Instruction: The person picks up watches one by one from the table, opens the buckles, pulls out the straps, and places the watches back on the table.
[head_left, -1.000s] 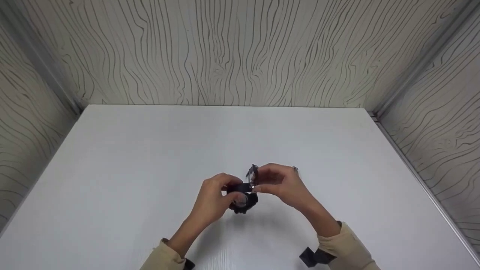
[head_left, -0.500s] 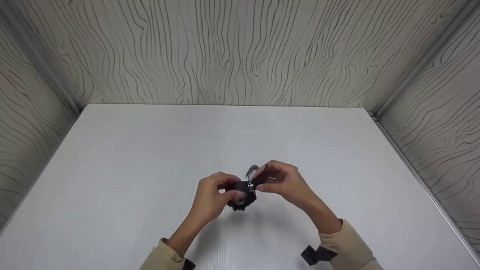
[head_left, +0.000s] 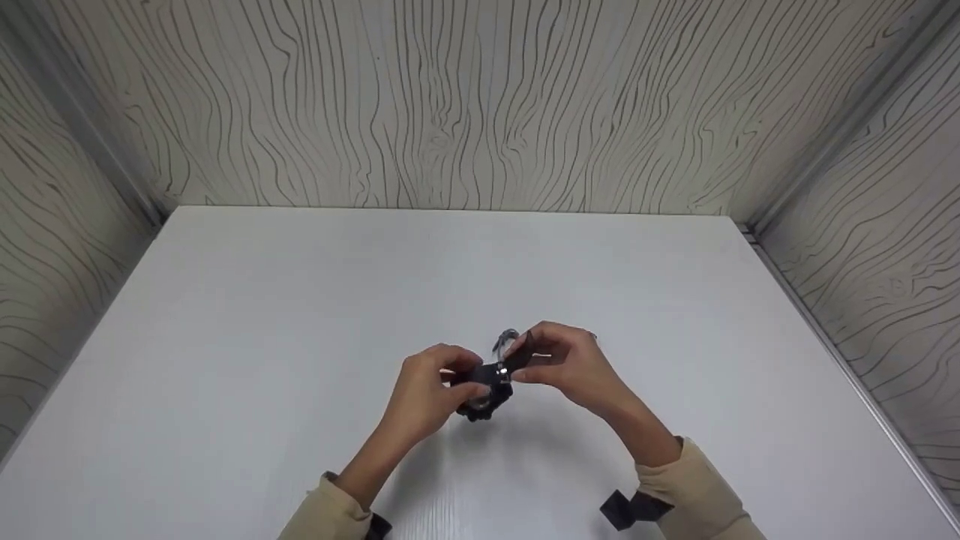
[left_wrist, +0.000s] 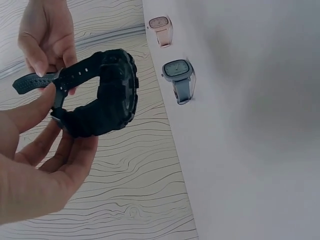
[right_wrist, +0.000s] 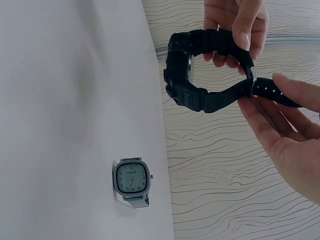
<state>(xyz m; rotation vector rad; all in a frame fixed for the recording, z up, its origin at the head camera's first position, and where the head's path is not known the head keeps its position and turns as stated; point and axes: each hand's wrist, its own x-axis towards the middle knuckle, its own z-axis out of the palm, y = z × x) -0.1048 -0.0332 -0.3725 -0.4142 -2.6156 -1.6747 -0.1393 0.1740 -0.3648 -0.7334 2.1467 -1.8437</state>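
Observation:
A chunky black wristwatch (left_wrist: 117, 92) is held up between both hands, its band looped into a ring and its case facing away from the hands. My left hand (head_left: 427, 386) grips one side of the band, thumb on top. With thumb and fingers, my right hand (head_left: 566, 367) pinches the strap's holed tail (right_wrist: 272, 92), which passes through the metal buckle (head_left: 503, 371). Beyond the hands, a teal square-faced watch (right_wrist: 132, 177) lies on the table. A smaller pink watch (left_wrist: 160, 30) lies near it, mostly hidden by the right hand in the head view.
The white tabletop (head_left: 300, 300) runs back to a wood-grain patterned wall (head_left: 450, 105), with similar walls on both sides. Dark camera mounts (head_left: 634, 511) stick out from the beige sleeves (head_left: 697, 487).
The strap tail now shows beyond the buckle in the right fingers, where it was not visible a second ago. The black watch has shifted slightly up and left.

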